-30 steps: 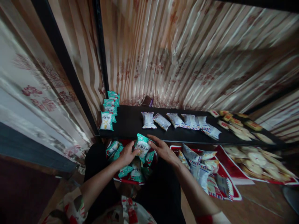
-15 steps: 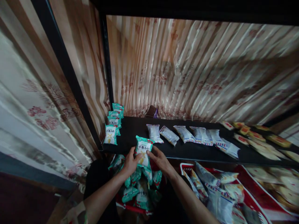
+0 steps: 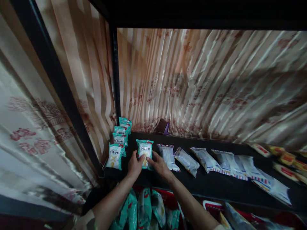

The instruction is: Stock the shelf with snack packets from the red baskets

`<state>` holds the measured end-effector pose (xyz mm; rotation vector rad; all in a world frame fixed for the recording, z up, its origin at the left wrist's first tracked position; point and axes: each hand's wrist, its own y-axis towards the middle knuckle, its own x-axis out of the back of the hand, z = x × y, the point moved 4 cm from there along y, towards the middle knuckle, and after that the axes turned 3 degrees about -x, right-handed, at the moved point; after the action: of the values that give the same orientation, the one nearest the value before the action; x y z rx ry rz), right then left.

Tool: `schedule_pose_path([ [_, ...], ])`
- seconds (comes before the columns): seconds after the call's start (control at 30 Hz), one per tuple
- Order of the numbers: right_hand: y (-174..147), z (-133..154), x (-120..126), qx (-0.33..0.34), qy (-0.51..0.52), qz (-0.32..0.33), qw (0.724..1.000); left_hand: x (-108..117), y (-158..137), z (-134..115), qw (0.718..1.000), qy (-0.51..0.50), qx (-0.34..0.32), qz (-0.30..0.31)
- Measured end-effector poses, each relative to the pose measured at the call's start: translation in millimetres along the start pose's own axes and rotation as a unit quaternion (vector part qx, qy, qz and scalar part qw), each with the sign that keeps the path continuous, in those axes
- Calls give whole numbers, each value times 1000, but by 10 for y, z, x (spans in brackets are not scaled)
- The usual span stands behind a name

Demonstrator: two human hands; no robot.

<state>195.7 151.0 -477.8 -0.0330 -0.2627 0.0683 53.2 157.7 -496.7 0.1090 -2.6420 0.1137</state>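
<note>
Between both my hands is a green-and-white snack bag (image 3: 145, 150), upright with its printed front facing me, over the black shelf (image 3: 187, 179). My left hand (image 3: 135, 164) grips its left edge, thumb on the front. My right hand (image 3: 159, 164) holds the right edge the same way. Whether the bag's bottom touches the shelf I cannot tell. To the left, matching green snack bags (image 3: 115, 156) stand in a row running back to the corner. Below my forearms, a red basket (image 3: 181, 210) holds several more green bags (image 3: 144, 207).
Silver-white snack bags (image 3: 168, 156) lie in a line along the shelf to the right, with yellow-and-red packs (image 3: 287, 158) farther on. A second red basket (image 3: 212, 206) sits below. Black posts (image 3: 115, 73) and striped curtains (image 3: 192, 83) bound the shelf. A brown item (image 3: 161, 126) is at the back.
Both hands have carried the green snack bag forward from above the basket to over the shelf, beside the row of green bags. The camera view has also shifted.
</note>
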Motion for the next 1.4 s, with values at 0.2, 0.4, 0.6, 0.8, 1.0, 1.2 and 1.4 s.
schedule_pose_path([
  [0.2,670,-156,-82,-27,-20,-28,999,-1,554,-81,997,31,36,-52],
  [0.4,1160,-143,-141,-40,-108,-66,991,-108,975,-75,994,34,10,-102],
  [0.6,1444,-216,-240,-56,-184,-100,976,-286,1210,-9,986,26,-61,-150],
  [0.8,1609,-284,-350,-54,-210,-99,971,-334,1301,79,972,15,-142,-187],
  [1.0,1651,-272,-412,-69,-215,-129,966,-278,1309,96,978,46,-144,-146],
  [1.2,1654,-233,-462,-85,-250,-115,958,-272,1307,162,983,53,-116,-133],
  [1.4,1695,-214,-442,-109,-277,-106,949,-329,1339,168,990,43,-84,-102],
])
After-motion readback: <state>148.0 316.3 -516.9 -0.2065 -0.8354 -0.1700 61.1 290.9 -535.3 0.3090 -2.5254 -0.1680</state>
